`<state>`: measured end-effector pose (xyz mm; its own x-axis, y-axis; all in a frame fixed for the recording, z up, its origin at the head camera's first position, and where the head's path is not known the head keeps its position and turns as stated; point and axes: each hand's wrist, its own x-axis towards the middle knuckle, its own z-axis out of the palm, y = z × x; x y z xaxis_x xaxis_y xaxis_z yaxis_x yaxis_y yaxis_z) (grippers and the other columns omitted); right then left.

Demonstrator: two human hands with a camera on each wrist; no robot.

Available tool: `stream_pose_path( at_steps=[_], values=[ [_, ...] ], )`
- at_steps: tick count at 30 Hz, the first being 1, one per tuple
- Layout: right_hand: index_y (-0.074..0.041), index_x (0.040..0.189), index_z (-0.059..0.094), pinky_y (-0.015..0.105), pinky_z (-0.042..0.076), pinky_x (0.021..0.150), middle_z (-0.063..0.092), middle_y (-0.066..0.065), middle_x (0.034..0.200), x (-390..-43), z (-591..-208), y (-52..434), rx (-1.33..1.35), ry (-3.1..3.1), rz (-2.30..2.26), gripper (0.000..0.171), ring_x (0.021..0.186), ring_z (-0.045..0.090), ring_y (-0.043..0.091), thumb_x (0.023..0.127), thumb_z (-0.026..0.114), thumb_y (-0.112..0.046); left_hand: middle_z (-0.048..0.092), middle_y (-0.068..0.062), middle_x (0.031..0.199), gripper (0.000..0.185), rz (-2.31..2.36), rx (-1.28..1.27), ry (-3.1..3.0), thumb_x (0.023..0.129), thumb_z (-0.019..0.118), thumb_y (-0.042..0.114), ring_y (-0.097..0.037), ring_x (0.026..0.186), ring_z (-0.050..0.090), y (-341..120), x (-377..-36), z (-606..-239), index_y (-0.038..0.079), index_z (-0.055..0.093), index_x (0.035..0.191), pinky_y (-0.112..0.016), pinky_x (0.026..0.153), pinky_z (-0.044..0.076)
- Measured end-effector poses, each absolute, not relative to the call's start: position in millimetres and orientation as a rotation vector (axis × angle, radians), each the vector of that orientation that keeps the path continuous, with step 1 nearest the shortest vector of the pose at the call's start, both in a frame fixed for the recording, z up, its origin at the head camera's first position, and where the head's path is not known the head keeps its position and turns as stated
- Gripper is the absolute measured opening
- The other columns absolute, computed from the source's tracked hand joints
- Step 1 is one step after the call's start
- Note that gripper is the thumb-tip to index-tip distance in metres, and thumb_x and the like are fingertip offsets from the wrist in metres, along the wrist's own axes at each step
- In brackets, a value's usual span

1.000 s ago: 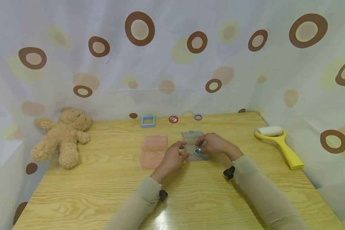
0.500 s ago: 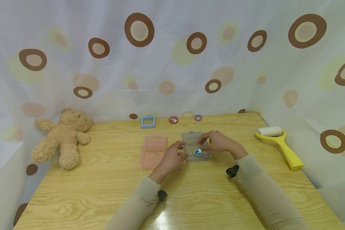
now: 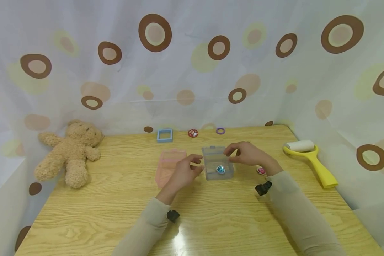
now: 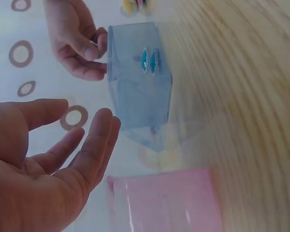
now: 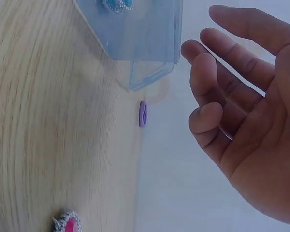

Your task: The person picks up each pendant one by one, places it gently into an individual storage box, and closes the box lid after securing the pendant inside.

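Observation:
A see-through bluish box point(image 3: 210, 175) with its lid raised at the back stands mid-table. Inside it lies a blue heart-shaped gem point(image 3: 220, 169) with a silvery rim, also visible through the wall in the left wrist view. My left hand point(image 3: 184, 172) hovers left of the box, over the edge of a pink see-through box point(image 3: 163, 178), its fingers relaxed and holding nothing. At the bluish box's right side is my right hand point(image 3: 248, 154), fingers loosely bent around nothing, fingertips close to the rim. Below the right wrist, a pink gem point(image 3: 261, 171) with a silvery edge lies on the wood.
Along the back edge lie a light blue square frame point(image 3: 164, 140), a red round badge point(image 3: 193, 133) and a purple ring point(image 3: 220, 131). A teddy bear point(image 3: 70, 151) occupies the left corner. At the right is a lint roller point(image 3: 320, 165) with a yellow handle.
Both hands have drawn apart from the bluish box, the left one leftward, the right one up and rightward. The blue gem stays in the box, and the pink gem has come into view.

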<state>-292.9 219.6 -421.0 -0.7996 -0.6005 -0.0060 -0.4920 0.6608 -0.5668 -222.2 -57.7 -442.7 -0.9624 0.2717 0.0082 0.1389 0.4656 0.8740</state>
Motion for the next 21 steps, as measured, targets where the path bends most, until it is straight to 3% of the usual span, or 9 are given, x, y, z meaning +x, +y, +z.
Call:
stream_pose_path(
  at_steps=[9, 21],
  values=[
    [-0.010, 0.121, 0.068, 0.039, 0.056, 0.084, 0.071, 0.007, 0.114, -293, -418, 231, -0.814, 2.702, -0.856, 0.027, 0.096, 0.069, 0.022, 0.095, 0.068, -0.019, 0.064, -0.009, 0.128, 0.036, 1.550, 0.391, 2.571, 0.097, 0.066, 0.022, -0.026, 0.110, 0.066, -86, -220, -436, 0.017, 0.062, 0.133, -0.035, 0.085, 0.058],
    [-0.009, 0.118, 0.069, 0.030, 0.052, 0.074, 0.072, 0.003, 0.108, -292, -418, 247, -0.764, 2.731, -0.870, 0.028, 0.079, 0.061, 0.012, 0.095, 0.069, -0.026, 0.066, -0.007, 0.126, 0.037, 1.591, 0.361, 2.583, 0.097, 0.067, 0.025, -0.027, 0.112, 0.066, -133, -214, -435, 0.011, 0.063, 0.131, -0.035, 0.085, 0.058]
  ],
)
